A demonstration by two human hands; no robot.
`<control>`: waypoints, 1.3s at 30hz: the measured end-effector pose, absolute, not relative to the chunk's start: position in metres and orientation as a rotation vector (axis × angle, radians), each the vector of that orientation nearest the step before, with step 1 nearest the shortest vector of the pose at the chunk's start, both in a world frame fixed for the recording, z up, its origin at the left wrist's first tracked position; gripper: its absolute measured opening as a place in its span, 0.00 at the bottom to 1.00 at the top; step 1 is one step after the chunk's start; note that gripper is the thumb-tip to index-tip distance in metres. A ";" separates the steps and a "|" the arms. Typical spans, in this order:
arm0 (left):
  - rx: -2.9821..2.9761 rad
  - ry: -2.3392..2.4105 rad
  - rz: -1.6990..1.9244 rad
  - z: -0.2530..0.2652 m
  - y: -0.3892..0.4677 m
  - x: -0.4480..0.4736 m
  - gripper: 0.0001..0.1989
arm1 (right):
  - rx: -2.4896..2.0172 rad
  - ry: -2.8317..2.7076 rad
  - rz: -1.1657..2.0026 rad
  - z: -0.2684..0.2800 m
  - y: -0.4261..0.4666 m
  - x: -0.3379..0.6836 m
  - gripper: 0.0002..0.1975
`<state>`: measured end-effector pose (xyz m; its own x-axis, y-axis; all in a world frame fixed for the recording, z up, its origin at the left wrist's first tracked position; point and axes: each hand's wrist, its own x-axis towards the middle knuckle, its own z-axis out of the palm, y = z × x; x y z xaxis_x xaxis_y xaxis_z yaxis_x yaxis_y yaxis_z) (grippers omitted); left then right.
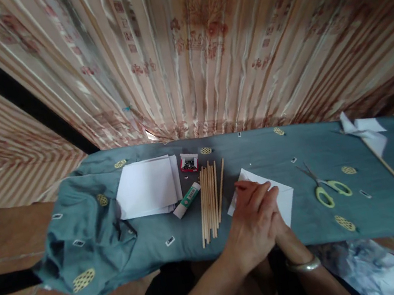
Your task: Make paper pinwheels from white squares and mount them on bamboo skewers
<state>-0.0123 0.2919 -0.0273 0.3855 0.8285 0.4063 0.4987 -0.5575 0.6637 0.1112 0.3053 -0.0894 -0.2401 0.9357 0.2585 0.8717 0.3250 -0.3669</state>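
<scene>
Pressing down on a folded white paper [284,195] at desk centre were both hands: left hand [254,224] lay flat on top, fingers [262,192] stretched out and released, gripping nothing; right hand [280,227] sat mostly hidden beneath it, so its fingers' state couldn't be told. Silver bangle [303,265] on the right wrist. Desk [383,206] wore a teal cloth. At 9 o'clock from the hands: paper stack [146,187], glue stick [187,200], wooden sticks [209,198]; a small red box [189,162] at 11. At 3 o'clock: yellow-handled scissors [326,187]. At 2 o'clock, far right: paper pinwheel on a stick [368,137].
</scene>
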 end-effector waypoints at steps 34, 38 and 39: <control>2.120 1.308 1.317 -0.011 0.291 -0.057 0.26 | -1.198 -2.652 0.267 -0.044 0.457 -0.021 0.12; 2.117 1.300 1.295 -0.012 0.292 -0.056 0.26 | -1.175 -2.655 0.320 -0.045 0.461 -0.019 0.10; 2.113 1.298 1.289 -0.012 0.292 -0.055 0.26 | -1.170 -2.657 0.333 -0.045 0.462 -0.019 0.09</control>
